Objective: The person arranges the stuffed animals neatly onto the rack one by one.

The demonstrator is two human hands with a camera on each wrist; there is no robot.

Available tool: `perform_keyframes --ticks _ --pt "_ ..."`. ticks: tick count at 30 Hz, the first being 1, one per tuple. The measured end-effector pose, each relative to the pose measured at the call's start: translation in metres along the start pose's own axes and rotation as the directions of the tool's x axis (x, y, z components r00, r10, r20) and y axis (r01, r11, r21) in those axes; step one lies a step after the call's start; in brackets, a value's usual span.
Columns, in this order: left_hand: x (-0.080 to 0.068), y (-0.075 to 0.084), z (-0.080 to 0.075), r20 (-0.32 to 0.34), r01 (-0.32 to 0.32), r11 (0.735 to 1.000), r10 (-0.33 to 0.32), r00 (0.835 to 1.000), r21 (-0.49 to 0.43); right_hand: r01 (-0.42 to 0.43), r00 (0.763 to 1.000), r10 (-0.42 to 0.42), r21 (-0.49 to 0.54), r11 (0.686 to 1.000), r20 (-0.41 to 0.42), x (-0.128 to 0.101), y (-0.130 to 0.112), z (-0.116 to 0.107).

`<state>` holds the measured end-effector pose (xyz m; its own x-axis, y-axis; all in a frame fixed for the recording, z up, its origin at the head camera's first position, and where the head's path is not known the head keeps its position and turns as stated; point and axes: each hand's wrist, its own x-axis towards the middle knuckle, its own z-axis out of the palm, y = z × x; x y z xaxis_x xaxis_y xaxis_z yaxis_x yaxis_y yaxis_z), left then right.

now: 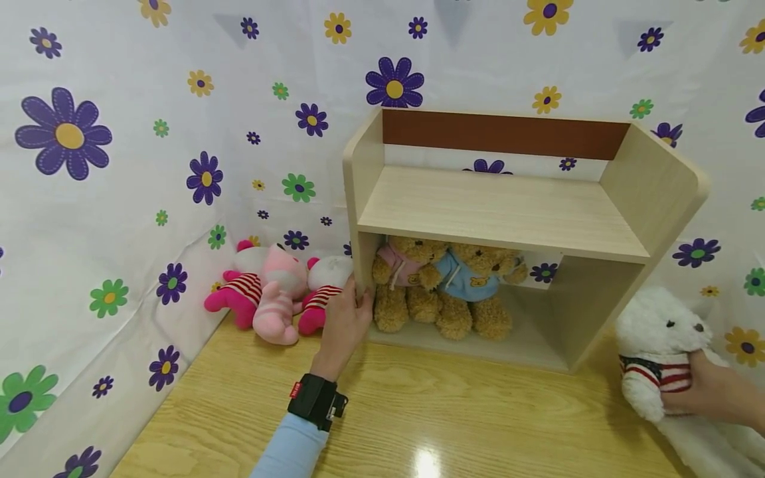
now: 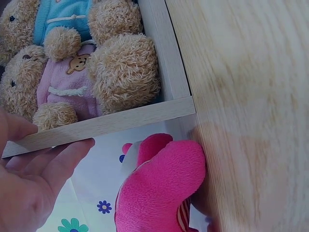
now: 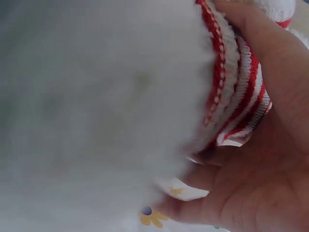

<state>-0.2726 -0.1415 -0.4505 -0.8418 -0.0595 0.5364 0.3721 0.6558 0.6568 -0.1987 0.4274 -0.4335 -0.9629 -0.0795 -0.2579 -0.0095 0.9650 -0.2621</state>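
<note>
My left hand [image 1: 343,325] holds the left side panel of a light wooden shelf [image 1: 502,206]; in the left wrist view the thumb lies inside the panel and the fingers outside. Two curly brown teddy bears sit in the lower compartment, one in a pink hoodie [image 1: 406,269], one in a blue hoodie [image 1: 469,279]. At the far right, my right hand [image 1: 717,392] grips a white teddy bear [image 1: 654,322] round its red-and-white striped sweater [image 3: 244,92]. Blurred white fur fills much of the right wrist view, and some fingers are hidden.
Left of the shelf, two magenta-and-white plush toys, one leftmost [image 1: 239,302] and one beside the panel [image 1: 317,305], flank a pale pink plush [image 1: 281,285]. A flower-patterned cloth [image 1: 179,133] hangs behind the wooden table [image 1: 418,411].
</note>
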Motion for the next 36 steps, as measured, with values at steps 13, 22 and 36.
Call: perform_keyframes --ticks 13,22,36 --pt "0.002 0.005 -0.002 0.004 0.001 1.000 -0.001 1.000 -0.001 0.089 0.979 -0.075 0.071 0.993 -0.187 -0.002 -0.009 0.009" --pt "0.002 0.000 -0.001 0.001 -0.007 1.000 0.007 1.000 0.008 0.075 0.976 -0.056 0.085 0.994 -0.211 -0.002 -0.010 0.013" --pt "-0.001 0.000 0.000 0.016 0.011 1.000 -0.011 1.000 0.007 -0.040 0.954 0.083 0.150 0.988 -0.287 -0.021 -0.016 0.022"
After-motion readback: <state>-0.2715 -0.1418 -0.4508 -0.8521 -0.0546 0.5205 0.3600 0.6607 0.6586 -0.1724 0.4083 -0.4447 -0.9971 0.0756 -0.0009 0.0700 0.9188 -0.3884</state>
